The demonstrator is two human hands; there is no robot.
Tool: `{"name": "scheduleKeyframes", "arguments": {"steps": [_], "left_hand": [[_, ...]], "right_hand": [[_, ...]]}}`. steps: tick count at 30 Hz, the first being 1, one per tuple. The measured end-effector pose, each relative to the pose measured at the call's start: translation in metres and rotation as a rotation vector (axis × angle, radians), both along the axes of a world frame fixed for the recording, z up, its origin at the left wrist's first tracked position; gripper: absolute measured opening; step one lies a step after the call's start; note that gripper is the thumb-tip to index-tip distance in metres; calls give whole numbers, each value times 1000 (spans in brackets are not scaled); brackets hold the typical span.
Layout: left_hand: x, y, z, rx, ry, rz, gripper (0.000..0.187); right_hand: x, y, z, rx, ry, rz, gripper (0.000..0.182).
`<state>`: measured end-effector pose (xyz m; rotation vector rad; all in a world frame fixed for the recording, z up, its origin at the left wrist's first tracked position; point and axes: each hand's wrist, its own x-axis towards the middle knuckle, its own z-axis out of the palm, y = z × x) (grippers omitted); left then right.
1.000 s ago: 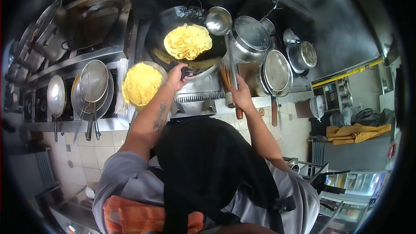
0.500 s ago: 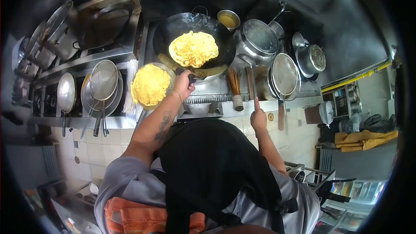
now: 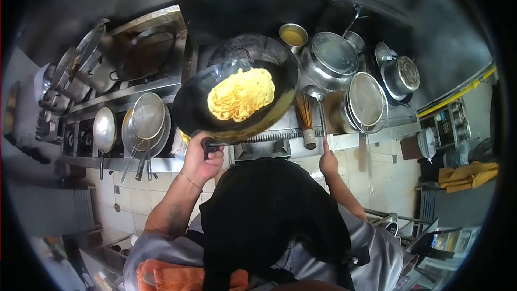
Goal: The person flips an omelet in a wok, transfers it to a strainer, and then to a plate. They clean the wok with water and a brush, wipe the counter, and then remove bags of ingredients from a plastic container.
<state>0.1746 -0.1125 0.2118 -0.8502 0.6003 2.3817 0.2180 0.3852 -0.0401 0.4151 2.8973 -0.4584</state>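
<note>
My left hand [image 3: 204,159] is wrapped round the handle of a large black wok [image 3: 188,99], which is lifted and tilted above the burner [image 3: 242,43]. Inside the wok lies a browned yellow egg sheet [image 3: 241,94]. The wok covers nearly all of the other egg sheet at its left. My right hand [image 3: 328,163] grips the wooden end of a long ladle [image 3: 314,92], whose bowl rests near the pots. Between the wok and the ladle is a bamboo brush [image 3: 306,118].
A bowl of yellow liquid [image 3: 293,35] and a lidded pot [image 3: 334,56] stand at the back. Strainers lie at the left [image 3: 148,116] and right [image 3: 366,99]. A yellow pipe [image 3: 458,92] runs along the right wall.
My left hand has pulled the wok up off the burner, toward me and to the left, over the second egg sheet. My right hand still holds the ladle.
</note>
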Motion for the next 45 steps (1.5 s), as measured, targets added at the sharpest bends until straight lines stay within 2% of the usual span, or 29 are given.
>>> {"name": "scheduleKeyframes", "arguments": {"steps": [2,4,6,8,9,10,11,12,14,16,18,19,22,26,29,30,31,34,35,37,38,39,41,42,43,44,45], "left_hand": [[-25,6,13,-159,96,100,35],[-82,-8,3,-190,195,-5,38],[-150,-7,-9,-294,170,148,40],[-149,-20,-34,-374,349,78,39],[-104,-28,-57,-549,345,95,37],[-53,-17,-73,-554,440,300,25],[7,-3,-23,-544,519,205,15],[48,10,9,-626,477,237,12],[69,-11,7,-414,226,244,9],[56,-23,11,-358,74,332,9],[68,-25,9,-249,83,277,16],[83,-18,9,-275,122,248,29],[120,-6,15,-278,31,335,26],[135,-7,-4,-232,26,308,19],[143,0,-15,-255,53,347,18],[147,2,-17,-268,48,353,18],[153,6,-14,-280,67,366,14],[161,13,-13,-372,116,397,13],[158,1,-35,-393,122,380,12],[134,-2,-36,-490,164,421,11],[125,-5,-41,-527,192,424,10],[116,-7,-42,-525,202,421,10],[105,-7,-44,-677,220,435,9],[102,-9,-45,-676,227,427,9],[101,-10,-48,-738,244,438,9],[100,-11,-50,-798,260,452,9],[100,-10,-46,-856,266,455,10]], "right_hand": [[-3,3,1,16,28,25,91],[-15,8,-6,8,40,40,91],[-21,12,-12,18,37,18,91],[-18,15,-19,-12,21,18,91],[-12,21,-26,-8,48,27,92],[-23,29,-27,3,97,45,92],[-21,37,-25,-62,113,47,91],[-21,37,-20,-131,124,46,90],[-7,37,-23,-134,145,53,89],[3,47,-28,-120,162,66,88],[6,53,-35,-146,156,56,88],[8,57,-37,-139,143,51,88],[16,52,-38,-129,38,-38,88],[22,45,-33,-174,11,-26,88],[20,37,-16,-262,120,-62,87],[27,33,-11,-288,263,-34,85],[33,27,-4,-315,408,-7,84],[35,11,32,-397,492,41,80],[29,1,50,-341,647,217,77],[-7,-32,109,-463,544,311,77],[-26,-57,158,-543,415,333,74],[-60,-70,169,-516,510,472,70],[-115,-115,215,-650,380,573,67],[-142,-142,221,-783,204,469,67],[-164,-166,227,-745,268,579,68],[-212,-188,185,-496,911,911,71],[-171,-215,274,-774,37,518,68]]}}
